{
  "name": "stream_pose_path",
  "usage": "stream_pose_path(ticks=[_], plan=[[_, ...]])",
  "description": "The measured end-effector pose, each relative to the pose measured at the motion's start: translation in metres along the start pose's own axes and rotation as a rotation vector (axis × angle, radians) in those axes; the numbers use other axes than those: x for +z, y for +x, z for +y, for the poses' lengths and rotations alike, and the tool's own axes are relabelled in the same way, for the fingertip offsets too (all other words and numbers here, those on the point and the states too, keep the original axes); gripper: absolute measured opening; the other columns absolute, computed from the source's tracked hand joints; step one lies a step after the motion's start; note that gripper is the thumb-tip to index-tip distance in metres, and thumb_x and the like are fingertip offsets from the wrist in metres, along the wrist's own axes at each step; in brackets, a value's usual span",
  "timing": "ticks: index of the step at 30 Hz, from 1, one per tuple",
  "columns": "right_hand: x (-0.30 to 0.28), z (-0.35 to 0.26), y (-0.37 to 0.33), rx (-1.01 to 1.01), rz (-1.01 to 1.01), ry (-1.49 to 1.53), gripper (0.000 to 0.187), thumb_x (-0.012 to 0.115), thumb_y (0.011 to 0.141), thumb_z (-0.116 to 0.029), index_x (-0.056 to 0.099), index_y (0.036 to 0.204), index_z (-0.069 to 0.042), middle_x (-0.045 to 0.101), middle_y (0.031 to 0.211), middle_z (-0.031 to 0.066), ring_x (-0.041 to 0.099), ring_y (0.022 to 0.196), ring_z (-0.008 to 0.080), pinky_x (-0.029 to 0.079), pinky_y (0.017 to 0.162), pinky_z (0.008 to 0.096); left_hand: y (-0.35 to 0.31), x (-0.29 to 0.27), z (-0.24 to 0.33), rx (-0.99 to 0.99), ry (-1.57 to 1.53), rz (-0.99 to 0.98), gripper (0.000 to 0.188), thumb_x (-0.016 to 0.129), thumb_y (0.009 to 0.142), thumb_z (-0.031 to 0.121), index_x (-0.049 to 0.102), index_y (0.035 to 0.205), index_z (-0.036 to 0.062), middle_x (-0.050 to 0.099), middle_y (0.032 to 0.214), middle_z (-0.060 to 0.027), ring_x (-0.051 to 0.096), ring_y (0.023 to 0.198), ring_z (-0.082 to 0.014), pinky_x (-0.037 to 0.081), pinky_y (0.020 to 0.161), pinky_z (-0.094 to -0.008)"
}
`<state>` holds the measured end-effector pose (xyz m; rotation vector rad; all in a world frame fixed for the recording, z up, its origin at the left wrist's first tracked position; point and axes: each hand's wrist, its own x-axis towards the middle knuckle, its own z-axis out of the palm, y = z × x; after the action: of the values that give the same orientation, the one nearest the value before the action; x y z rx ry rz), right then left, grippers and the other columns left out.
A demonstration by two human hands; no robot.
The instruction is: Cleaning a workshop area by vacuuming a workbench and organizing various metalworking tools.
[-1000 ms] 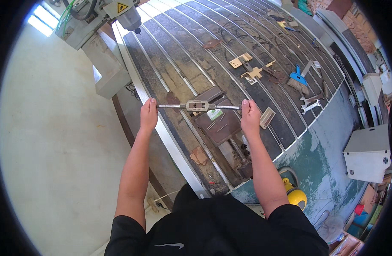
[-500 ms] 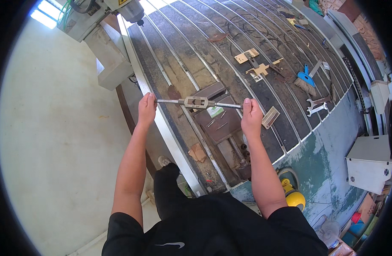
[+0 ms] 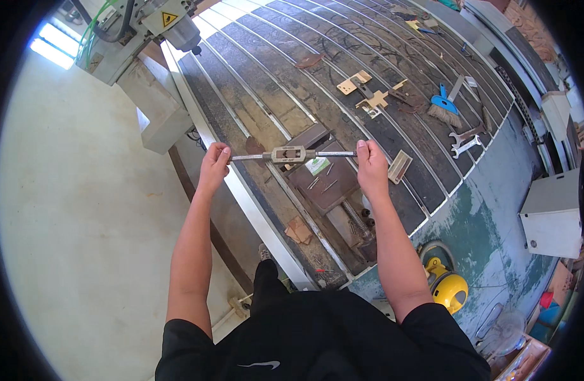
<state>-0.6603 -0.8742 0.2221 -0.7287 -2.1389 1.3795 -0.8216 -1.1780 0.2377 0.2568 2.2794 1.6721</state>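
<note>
Both hands hold a tap wrench (image 3: pixel 289 154) level above the machine bed. It has a tan-grey block body with a slot in the middle and a silver bar handle on each side. My left hand (image 3: pixel 214 169) is closed round the left handle's end, above the bed's edge. Round the right handle's end is my right hand (image 3: pixel 372 167), fingers curled and thumb on top. Below the wrench sits a brown machine vise (image 3: pixel 323 197) with a threaded screw. Small thin metal pieces (image 3: pixel 330 185) and a green-white card (image 3: pixel 317 166) lie on it.
The slotted bed (image 3: pixel 266 82) carries a boxy metal block (image 3: pixel 400 166), wooden offcuts (image 3: pixel 372 100), a blue brush (image 3: pixel 444 105) and open-end wrenches (image 3: pixel 464 145). A spindle head (image 3: pixel 171 28) hangs at the far left. A yellow vacuum (image 3: pixel 449 291) and a white cabinet (image 3: pixel 552 213) stand at right.
The view has shifted slightly, so the bed and its things sit a little further left. Both hands keep their hold on the tap wrench, which stays level.
</note>
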Motion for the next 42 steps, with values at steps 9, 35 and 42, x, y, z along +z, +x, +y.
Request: stream_pose_path(ticks=[9, 35, 42], plan=[[-0.002, -0.003, 0.001, 0.02, -0.006, -0.023, 0.032, 0.046, 0.093, -0.026, 0.049, 0.077, 0.001, 0.046, 0.062, 0.0084, 0.043, 0.059, 0.0152, 0.038, 0.057, 0.0307, 0.015, -0.01, -0.02, 0.141, 0.258, -0.006, 0.03, 0.043, 0.089, 0.021, 0.047, 0.066, 0.002, 0.038, 0.054, 0.0002, 0.037, 0.05, -0.0097, 0.03, 0.047, -0.0284], [0.002, -0.001, -0.005, -0.001, 0.041, -0.026, 0.036, 0.046, 0.092, -0.032, 0.048, 0.077, 0.0, 0.05, 0.063, 0.0173, 0.048, 0.058, 0.0293, 0.039, 0.057, 0.0379, 0.022, -0.009, -0.025, 0.205, 0.268, 0.042, 0.029, 0.042, 0.088, 0.02, 0.048, 0.067, 0.0016, 0.039, 0.053, -0.0011, 0.038, 0.051, -0.0107, 0.032, 0.049, -0.0289], [0.004, 0.005, -0.009, -0.011, 0.082, 0.009, 0.035, 0.046, 0.092, -0.031, 0.047, 0.077, 0.001, 0.049, 0.063, 0.0178, 0.047, 0.057, 0.0291, 0.039, 0.056, 0.0373, 0.029, -0.009, -0.024, 0.222, 0.241, -0.019, 0.028, 0.041, 0.088, 0.019, 0.047, 0.067, 0.0021, 0.038, 0.054, -0.0003, 0.037, 0.051, -0.0099, 0.031, 0.048, -0.0283]])
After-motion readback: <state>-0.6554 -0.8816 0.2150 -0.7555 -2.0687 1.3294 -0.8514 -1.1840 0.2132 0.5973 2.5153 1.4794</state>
